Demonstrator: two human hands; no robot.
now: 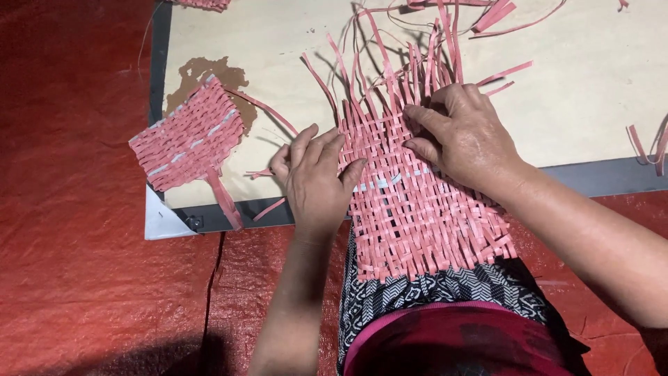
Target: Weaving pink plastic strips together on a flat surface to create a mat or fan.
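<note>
A half-woven mat of pink strips (410,216) lies over my lap and onto a pale board (278,42). Its far end fans out into several loose pink strips (410,63). My left hand (313,174) rests on the mat's left edge, fingers pinching the weave there. My right hand (463,136) presses flat on the upper part of the weave, fingertips at the row where the loose strips begin. A lighter band crosses the mat between my hands.
A smaller finished pink woven piece (188,139) with a tail strip lies at the board's left end. Loose pink strips (650,143) lie at the right and at the far edge. Red woven ground sheet (76,209) surrounds the board. A brown stain (209,69) marks the board.
</note>
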